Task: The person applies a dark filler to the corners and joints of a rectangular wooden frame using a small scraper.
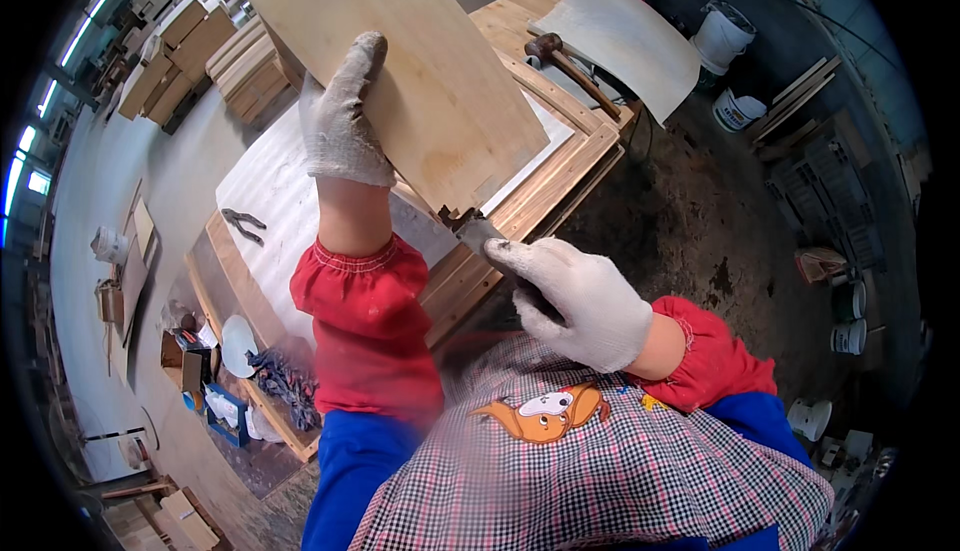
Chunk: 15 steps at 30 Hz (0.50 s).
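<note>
My left hand (347, 123), in a white knit glove with a darkened thumb tip, grips a pale wooden board (440, 71) by its left edge. The board is held up at a slant over the workbench. In my right hand (585, 303), also gloved, is a scraper (476, 233) with a flat metal blade. Its blade meets the board's lower corner, where dark brown, ragged residue clings. My fingers hide most of the scraper's handle.
A wooden-framed workbench (592, 149) carries a white sheet (272, 183), pliers (243, 224) and a mallet (575, 69). A pale curved panel (625, 41) lies at its far right. Buckets (738, 109) stand on the right, stacked boards (180, 61) at the far left.
</note>
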Each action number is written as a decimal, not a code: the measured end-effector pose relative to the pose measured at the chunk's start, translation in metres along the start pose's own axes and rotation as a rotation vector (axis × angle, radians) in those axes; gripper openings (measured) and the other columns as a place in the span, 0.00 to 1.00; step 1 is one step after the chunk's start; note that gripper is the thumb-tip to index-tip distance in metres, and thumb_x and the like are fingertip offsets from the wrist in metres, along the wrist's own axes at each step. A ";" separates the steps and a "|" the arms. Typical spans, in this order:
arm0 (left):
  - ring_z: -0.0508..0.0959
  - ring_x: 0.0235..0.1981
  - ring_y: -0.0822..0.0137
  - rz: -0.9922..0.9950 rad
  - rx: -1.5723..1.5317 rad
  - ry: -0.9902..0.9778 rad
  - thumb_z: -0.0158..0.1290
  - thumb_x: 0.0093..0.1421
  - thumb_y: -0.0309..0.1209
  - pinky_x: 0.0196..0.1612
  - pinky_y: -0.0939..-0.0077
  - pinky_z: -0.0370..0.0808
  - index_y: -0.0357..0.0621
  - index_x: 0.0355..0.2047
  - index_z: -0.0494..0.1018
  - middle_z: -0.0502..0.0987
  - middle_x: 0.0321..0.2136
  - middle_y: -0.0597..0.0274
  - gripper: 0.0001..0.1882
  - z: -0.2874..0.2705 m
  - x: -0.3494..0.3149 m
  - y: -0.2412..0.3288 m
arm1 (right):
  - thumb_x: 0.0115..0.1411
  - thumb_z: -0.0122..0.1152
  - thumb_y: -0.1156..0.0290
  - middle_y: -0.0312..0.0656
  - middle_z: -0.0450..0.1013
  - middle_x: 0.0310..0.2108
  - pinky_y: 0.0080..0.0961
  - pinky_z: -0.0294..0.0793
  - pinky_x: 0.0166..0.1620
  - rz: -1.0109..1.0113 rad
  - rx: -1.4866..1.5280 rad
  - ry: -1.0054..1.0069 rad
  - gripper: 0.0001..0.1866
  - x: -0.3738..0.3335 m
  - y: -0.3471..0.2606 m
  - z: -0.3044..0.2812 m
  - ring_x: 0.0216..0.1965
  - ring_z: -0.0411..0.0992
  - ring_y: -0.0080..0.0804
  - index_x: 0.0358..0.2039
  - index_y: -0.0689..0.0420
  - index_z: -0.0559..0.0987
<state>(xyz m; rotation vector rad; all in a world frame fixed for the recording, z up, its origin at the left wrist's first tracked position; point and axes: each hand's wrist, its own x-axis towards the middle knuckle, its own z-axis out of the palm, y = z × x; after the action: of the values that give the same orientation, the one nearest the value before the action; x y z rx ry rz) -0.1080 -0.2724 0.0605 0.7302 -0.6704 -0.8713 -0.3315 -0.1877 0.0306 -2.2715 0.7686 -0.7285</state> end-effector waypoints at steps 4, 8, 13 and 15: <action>0.77 0.36 0.66 -0.028 -0.022 -0.011 0.56 0.55 0.27 0.40 0.72 0.76 0.35 0.48 0.67 0.75 0.37 0.58 0.21 -0.002 0.001 0.001 | 0.51 0.56 0.77 0.51 0.71 0.37 0.32 0.76 0.35 -0.046 0.009 0.014 0.23 0.002 0.010 0.001 0.34 0.74 0.47 0.51 0.59 0.69; 0.77 0.37 0.66 0.005 -0.022 -0.012 0.55 0.56 0.27 0.41 0.72 0.76 0.34 0.48 0.67 0.75 0.37 0.58 0.20 -0.001 -0.001 0.002 | 0.51 0.56 0.78 0.51 0.71 0.36 0.33 0.76 0.37 -0.061 0.050 0.060 0.23 0.000 0.015 0.000 0.35 0.74 0.48 0.50 0.59 0.70; 0.78 0.37 0.65 -0.008 -0.014 -0.035 0.54 0.56 0.26 0.41 0.72 0.76 0.33 0.48 0.67 0.75 0.38 0.56 0.19 -0.001 0.002 0.001 | 0.52 0.55 0.77 0.51 0.72 0.37 0.32 0.76 0.37 -0.016 0.030 0.007 0.23 0.004 0.018 -0.004 0.35 0.74 0.47 0.51 0.59 0.70; 0.78 0.38 0.65 -0.007 -0.035 -0.036 0.54 0.57 0.26 0.41 0.72 0.76 0.33 0.48 0.67 0.75 0.38 0.56 0.19 -0.002 0.003 0.001 | 0.53 0.55 0.76 0.51 0.72 0.37 0.32 0.76 0.37 -0.029 -0.010 -0.034 0.23 0.002 0.016 -0.010 0.34 0.74 0.46 0.52 0.59 0.69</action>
<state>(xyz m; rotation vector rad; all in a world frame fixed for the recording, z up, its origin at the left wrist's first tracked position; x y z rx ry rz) -0.1046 -0.2736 0.0603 0.6868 -0.6835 -0.9021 -0.3421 -0.2033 0.0267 -2.3029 0.7265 -0.6987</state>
